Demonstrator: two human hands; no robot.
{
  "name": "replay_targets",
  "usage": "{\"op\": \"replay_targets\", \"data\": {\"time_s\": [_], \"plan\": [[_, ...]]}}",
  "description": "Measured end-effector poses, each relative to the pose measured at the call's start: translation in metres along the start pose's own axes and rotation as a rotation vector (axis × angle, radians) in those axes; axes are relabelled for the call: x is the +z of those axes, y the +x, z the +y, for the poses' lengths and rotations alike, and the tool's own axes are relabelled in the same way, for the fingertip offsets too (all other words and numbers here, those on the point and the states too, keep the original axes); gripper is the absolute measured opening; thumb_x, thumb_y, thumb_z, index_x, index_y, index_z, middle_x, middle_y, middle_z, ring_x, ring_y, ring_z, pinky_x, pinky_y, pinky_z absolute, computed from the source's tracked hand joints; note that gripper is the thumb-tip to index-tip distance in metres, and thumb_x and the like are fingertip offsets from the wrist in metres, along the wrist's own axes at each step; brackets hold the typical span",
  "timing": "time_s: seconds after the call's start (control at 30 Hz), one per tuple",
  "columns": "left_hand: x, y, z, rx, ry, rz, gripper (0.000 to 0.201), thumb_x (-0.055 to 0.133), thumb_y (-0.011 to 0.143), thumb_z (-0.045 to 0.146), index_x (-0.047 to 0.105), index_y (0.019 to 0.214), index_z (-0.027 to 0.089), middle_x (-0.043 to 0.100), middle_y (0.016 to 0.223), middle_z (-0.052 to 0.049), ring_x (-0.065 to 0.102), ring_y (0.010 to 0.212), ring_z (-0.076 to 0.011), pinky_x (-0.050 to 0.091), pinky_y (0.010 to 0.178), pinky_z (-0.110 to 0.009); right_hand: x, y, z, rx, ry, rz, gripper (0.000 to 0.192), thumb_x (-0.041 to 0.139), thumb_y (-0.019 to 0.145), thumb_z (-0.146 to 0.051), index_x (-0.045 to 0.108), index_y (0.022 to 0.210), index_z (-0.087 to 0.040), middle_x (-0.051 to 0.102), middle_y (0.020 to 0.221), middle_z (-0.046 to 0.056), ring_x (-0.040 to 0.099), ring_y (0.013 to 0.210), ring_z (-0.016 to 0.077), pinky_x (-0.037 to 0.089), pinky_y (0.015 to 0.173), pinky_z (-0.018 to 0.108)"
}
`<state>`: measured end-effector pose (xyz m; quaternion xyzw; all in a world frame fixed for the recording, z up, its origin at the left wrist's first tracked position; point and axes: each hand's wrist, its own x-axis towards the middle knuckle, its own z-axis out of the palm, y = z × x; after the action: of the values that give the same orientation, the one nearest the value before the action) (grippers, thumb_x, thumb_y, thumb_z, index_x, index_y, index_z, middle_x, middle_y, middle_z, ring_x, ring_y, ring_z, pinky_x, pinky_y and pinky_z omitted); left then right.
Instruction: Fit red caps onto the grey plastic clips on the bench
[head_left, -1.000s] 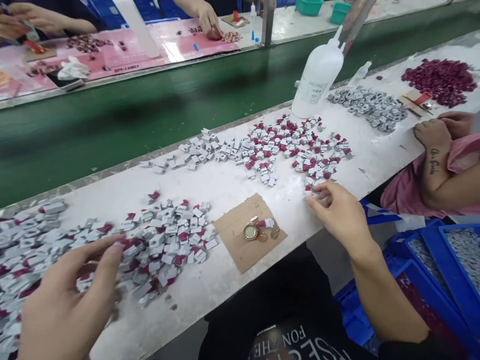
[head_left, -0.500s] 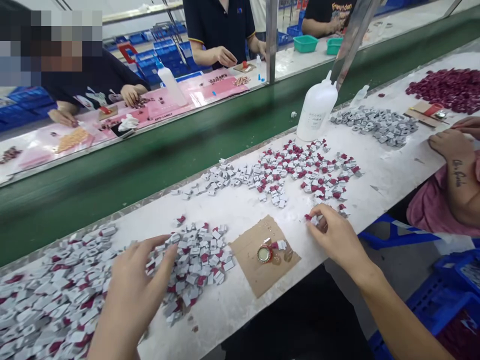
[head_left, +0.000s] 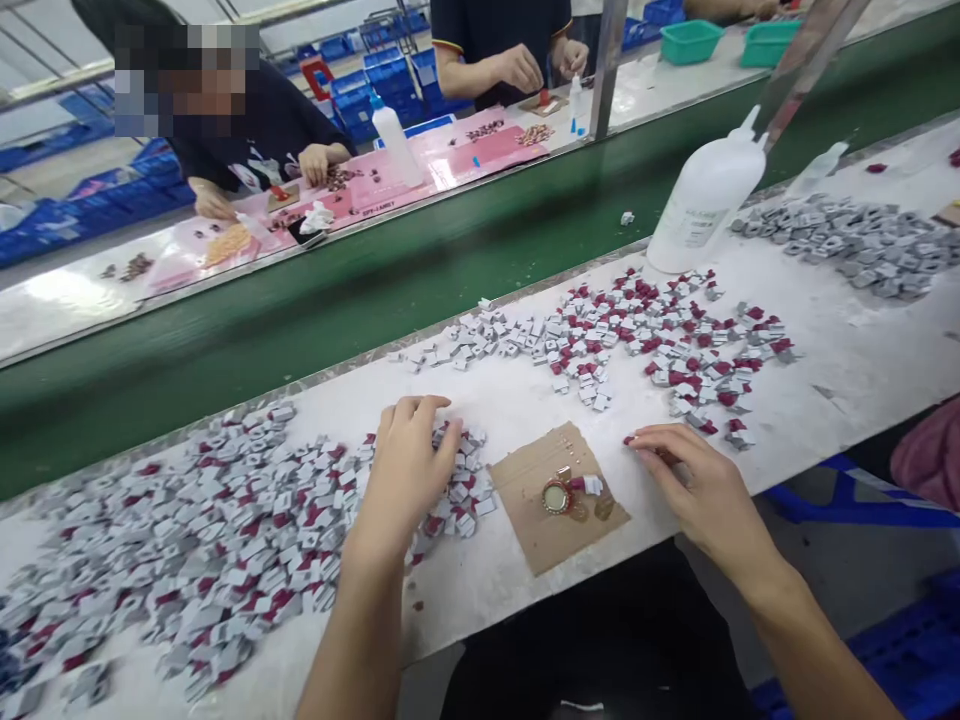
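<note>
Both hands down among the small grey-and-maroon parts

The left hand (head_left: 411, 470) lies palm down on the near pile of small parts (head_left: 225, 530), its fingers (head_left: 431, 410) spread a little and curled over the pile's edge at about 3 o'clock; nothing shows pinched between them. The right hand (head_left: 697, 490) rests on the white counter (head_left: 825, 420) with its fingers (head_left: 652, 440) close together, their tips touching one small part with a maroon end (head_left: 628, 440); whether that part is gripped or only touched I cannot tell

Between the hands, at 6 o'clock of the view, lies a cardboard square (head_left: 559, 500) carrying a small round metal cap (head_left: 556, 495), one finished-looking part just beside it, and a few wet spots. At 1 o'clock from the card spreads a looser scatter of parts (head_left: 660, 335), and behind that stands a white squeeze bottle (head_left: 701, 200). Farther off at 2 o'clock is a heap of plain grey parts (head_left: 847, 240)

Judging by the heaps, a good deal appears done: most pieces in the near pile and the scatter already show maroon inserts. The grey heap and some bare pieces at 12 o'clock suggest plenty left. Across the green conveyor belt (head_left: 300, 300), other people work at their own stations
</note>
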<state>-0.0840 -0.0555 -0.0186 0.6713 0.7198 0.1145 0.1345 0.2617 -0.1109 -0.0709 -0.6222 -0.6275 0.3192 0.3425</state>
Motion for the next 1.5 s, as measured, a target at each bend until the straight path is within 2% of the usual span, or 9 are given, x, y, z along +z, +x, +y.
{"op": "replay_targets", "data": {"time_s": [0.13, 0.3, 0.5, 0.7, 0.83, 1.03, 1.23, 1.4, 1.5], "plan": [[-0.008, 0.018, 0.004, -0.054, 0.112, -0.061, 0.043, 0.051, 0.111, 0.026, 0.071, 0.147, 0.012, 0.070, 0.146, -0.025, 0.062, 0.139, -0.0453, 0.051, 0.123, -0.060, 0.001, 0.003, 0.005, 0.030, -0.045, 0.038, 0.026, 0.069, 0.106, -0.047, 0.080, 0.119, -0.027, 0.085, 0.114, 0.010, 0.081, 0.089, 0.0277, 0.066, 0.082, 0.041], [-0.003, 0.054, 0.017, -0.074, 0.170, -0.073, 0.047, 0.058, 0.109, 0.018, 0.068, 0.155, 0.015, 0.068, 0.149, -0.024, 0.064, 0.141, -0.0440, 0.053, 0.122, -0.055, -0.001, 0.008, 0.002, -0.018, -0.038, 0.030, 0.019, 0.069, 0.104, -0.043, 0.081, 0.102, -0.028, 0.084, 0.109, 0.008, 0.083, 0.088, 0.0269, 0.067, 0.082, 0.040], [0.023, 0.082, 0.026, -0.113, 0.157, -0.043, 0.038, 0.056, 0.113, 0.025, 0.069, 0.146, 0.009, 0.070, 0.146, -0.028, 0.066, 0.140, -0.0456, 0.053, 0.120, -0.056, -0.002, -0.002, -0.024, 0.002, 0.166, 0.005, 0.012, 0.076, 0.104, -0.036, 0.083, 0.105, -0.027, 0.086, 0.111, 0.007, 0.084, 0.100, 0.0263, 0.069, 0.090, 0.037], [0.031, 0.088, 0.022, -0.123, 0.095, -0.017, 0.026, 0.063, 0.108, 0.020, 0.067, 0.132, 0.013, 0.074, 0.136, -0.025, 0.071, 0.131, -0.0424, 0.057, 0.112, -0.053, 0.012, -0.016, -0.053, -0.027, 0.347, -0.098, 0.007, 0.079, 0.105, -0.027, 0.085, 0.103, -0.027, 0.088, 0.105, 0.004, 0.084, 0.098, 0.0244, 0.070, 0.090, 0.036], [0.033, 0.084, 0.019, -0.089, -0.036, 0.042, 0.018, 0.068, 0.101, 0.015, 0.064, 0.118, 0.021, 0.078, 0.118, -0.017, 0.073, 0.112, -0.0381, 0.059, 0.099, -0.051, 0.017, -0.020, -0.059, -0.048, 0.348, -0.163, 0.007, 0.079, 0.105, -0.025, 0.085, 0.105, -0.027, 0.090, 0.108, 0.003, 0.086, 0.100, 0.0243, 0.072, 0.089, 0.035], [0.030, 0.066, 0.029, 0.053, -0.437, 0.095, 0.023, 0.069, 0.092, 0.006, 0.058, 0.099, 0.025, 0.071, 0.098, -0.005, 0.071, 0.093, -0.0243, 0.058, 0.088, -0.040, 0.019, -0.023, -0.057, -0.050, 0.267, -0.221, 0.010, 0.075, 0.106, -0.026, 0.085, 0.109, -0.027, 0.091, 0.111, 0.005, 0.089, 0.102, 0.0271, 0.074, 0.088, 0.038], [0.024, 0.029, 0.048, 0.029, -0.971, -0.074, 0.019, 0.076, 0.092, 0.017, 0.064, 0.105, 0.023, 0.069, 0.099, -0.002, 0.076, 0.083, -0.0169, 0.063, 0.074, -0.030, 0.022, -0.024, -0.056, -0.069, 0.234, -0.197, 0.009, 0.074, 0.107, -0.026, 0.084, 0.107, -0.027, 0.091, 0.107, 0.004, 0.088, 0.097, 0.0260, 0.074, 0.085, 0.036], [0.020, 0.000, 0.055, -0.036, -1.078, -0.227, 0.020, 0.083, 0.093, 0.029, 0.071, 0.107, 0.021, 0.079, 0.099, -0.007, 0.075, 0.076, -0.0170, 0.059, 0.059, -0.027, 0.022, -0.024, -0.058, -0.079, 0.232, -0.204, 0.010, 0.074, 0.107, -0.025, 0.084, 0.108, -0.026, 0.091, 0.109, 0.004, 0.088, 0.098, 0.0247, 0.072, 0.085, 0.034], [0.016, -0.013, 0.054, -0.074, -1.112, -0.241, 0.025, 0.087, 0.090, 0.034, 0.072, 0.107, 0.021, 0.079, 0.095, -0.007, 0.076, 0.073, -0.0184, 0.059, 0.057, -0.028, 0.023, -0.023, -0.059, -0.071, 0.229, -0.203, 0.011, 0.074, 0.106, -0.025, 0.084, 0.106, -0.026, 0.090, 0.108, 0.005, 0.087, 0.098, 0.0247, 0.070, 0.088, 0.034]]}}
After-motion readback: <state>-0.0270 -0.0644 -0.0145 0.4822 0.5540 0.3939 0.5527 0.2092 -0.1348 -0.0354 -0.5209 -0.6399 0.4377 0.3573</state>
